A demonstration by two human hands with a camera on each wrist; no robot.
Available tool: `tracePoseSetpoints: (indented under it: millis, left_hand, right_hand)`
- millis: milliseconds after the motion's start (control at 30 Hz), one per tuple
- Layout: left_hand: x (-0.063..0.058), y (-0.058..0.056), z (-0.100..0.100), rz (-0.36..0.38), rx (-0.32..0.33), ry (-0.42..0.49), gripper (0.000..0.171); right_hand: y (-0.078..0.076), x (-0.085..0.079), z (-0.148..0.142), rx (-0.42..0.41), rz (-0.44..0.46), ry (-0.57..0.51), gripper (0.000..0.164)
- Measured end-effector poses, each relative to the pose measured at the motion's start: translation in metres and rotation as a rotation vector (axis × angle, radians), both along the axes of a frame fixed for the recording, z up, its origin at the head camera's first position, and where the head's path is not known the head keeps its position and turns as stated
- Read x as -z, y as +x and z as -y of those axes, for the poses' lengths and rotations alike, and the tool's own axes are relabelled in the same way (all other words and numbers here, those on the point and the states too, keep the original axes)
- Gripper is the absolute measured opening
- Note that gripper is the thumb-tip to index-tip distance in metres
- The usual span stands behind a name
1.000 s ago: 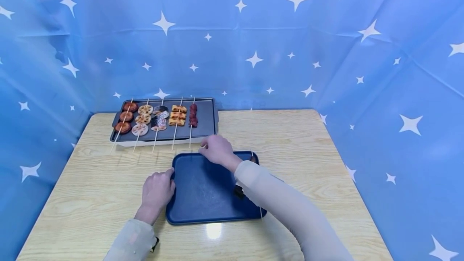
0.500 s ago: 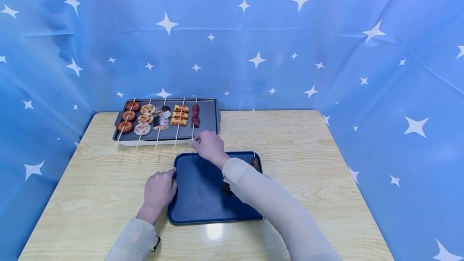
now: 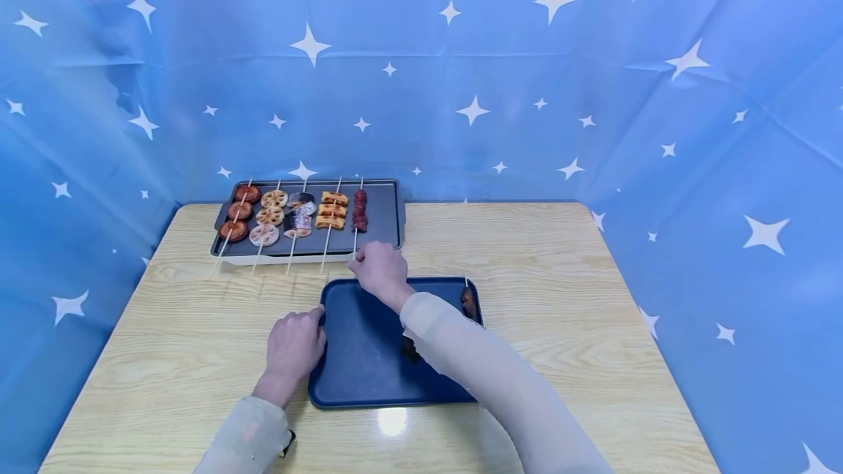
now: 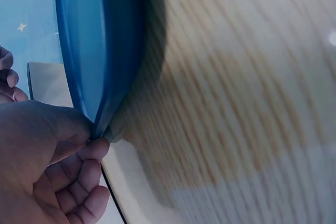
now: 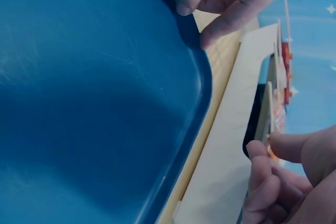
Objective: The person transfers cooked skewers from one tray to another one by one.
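My left hand (image 3: 294, 346) holds the left rim of the blue tray (image 3: 369, 357), thumb and forefinger pinching its edge (image 4: 100, 121) in the left wrist view. Past the tray's far edge, my right hand (image 3: 380, 269) pinches the lower end of a stick threaded with dark red meat, a meat skewer (image 3: 358, 212). That skewer lies rightmost on a dark griddle (image 3: 385, 214). In the right wrist view, thumb and fingertips (image 5: 257, 149) meet at a stick by the griddle's edge. A dark brown skewer (image 3: 468, 302) lies along the tray's right side, partly hidden by my sleeve.
Left of the meat skewer, the griddle bears a yellow skewer (image 3: 331, 211), a fish-like skewer (image 3: 298, 222), a lotus root skewer (image 3: 268, 216) and a brown round-slice skewer (image 3: 240, 212). Their sticks overhang the front edge. A starry blue curtain (image 3: 421, 130) borders the wooden table (image 3: 527, 254).
My right hand has moved left from beside the meat skewer's stick and now pinches it. The left hand keeps its hold on the tray rim. The view has shifted slightly.
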State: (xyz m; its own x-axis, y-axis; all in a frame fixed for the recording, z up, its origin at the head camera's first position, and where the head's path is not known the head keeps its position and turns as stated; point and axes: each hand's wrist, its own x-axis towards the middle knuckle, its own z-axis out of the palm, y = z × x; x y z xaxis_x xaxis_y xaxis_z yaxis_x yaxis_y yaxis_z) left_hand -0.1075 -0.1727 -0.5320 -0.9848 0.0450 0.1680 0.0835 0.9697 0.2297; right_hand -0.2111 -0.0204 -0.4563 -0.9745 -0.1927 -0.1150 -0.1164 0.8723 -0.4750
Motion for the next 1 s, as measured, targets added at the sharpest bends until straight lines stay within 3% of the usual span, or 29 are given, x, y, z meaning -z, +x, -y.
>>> tracePoseSetpoints:
  millis: [500, 767, 1000]
  left_hand:
    - [0.0033, -0.0004, -0.0016, -0.016, 0.004, 0.003, 0.032]
    - [0.0033, -0.0006, -0.0017, -0.003, -0.002, 0.006, 0.032]
    - [0.0023, 0.0003, -0.0004, 0.009, -0.007, 0.002, 0.033]
  right_hand:
    - [-0.0015, 0.0028, 0.0025, 0.057, 0.058, -0.047, 0.017]
    - [-0.0039, 0.0051, -0.0006, 0.047, 0.116, -0.141, 0.045]
    - [-0.0057, 0.0012, -0.0019, 0.054, 0.165, -0.145, 0.041]
